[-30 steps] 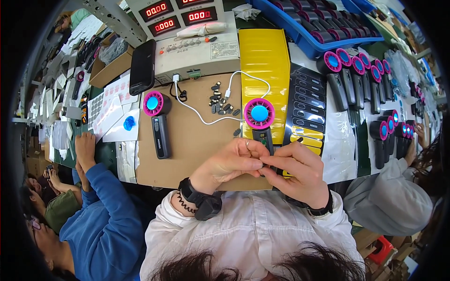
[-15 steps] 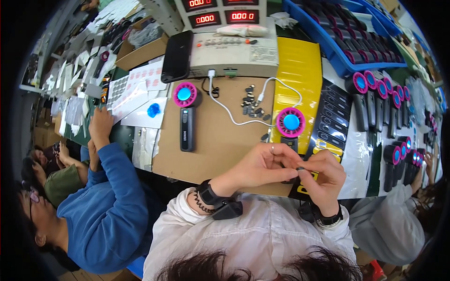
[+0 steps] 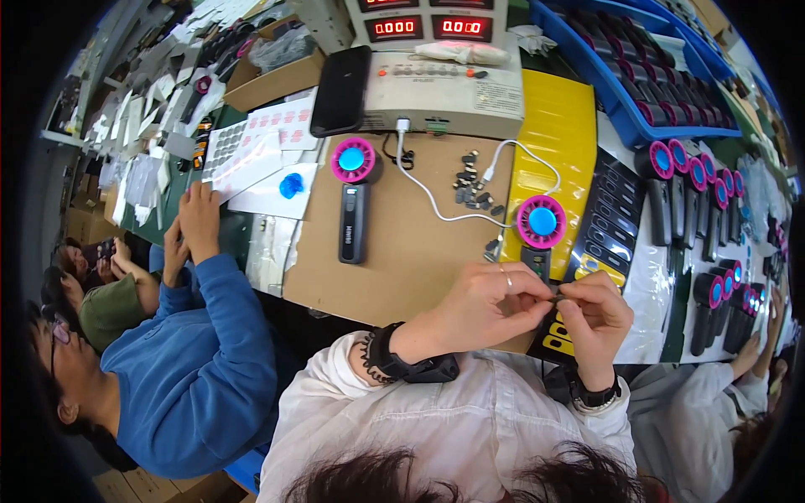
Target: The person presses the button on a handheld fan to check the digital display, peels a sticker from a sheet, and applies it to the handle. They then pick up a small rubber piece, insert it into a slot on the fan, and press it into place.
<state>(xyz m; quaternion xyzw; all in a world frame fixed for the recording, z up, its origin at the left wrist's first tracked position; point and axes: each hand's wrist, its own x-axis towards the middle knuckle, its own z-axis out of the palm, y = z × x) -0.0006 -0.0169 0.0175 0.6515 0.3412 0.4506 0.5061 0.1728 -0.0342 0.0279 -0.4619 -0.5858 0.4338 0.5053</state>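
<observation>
My left hand and my right hand meet fingertip to fingertip above the table's near edge. Pinched between them is a tiny dark piece, mostly hidden by the fingers. Just beyond lies a handheld fan with a pink ring and blue centre, its dark handle partly covered by my left hand. A second handheld fan lies farther left on the brown board. Small black pieces are scattered in a loose pile between the two fans.
A power meter with red digits stands at the back, a black phone on its left side. White cable runs over the board. At right are a yellow sheet, a blue crate and rows of fans. A co-worker sits left.
The whole view has shifted, so the table things sit farther right and slightly higher or lower. Both hands keep their fingertips together on the tiny piece. The co-worker's hands at left have moved slightly.
</observation>
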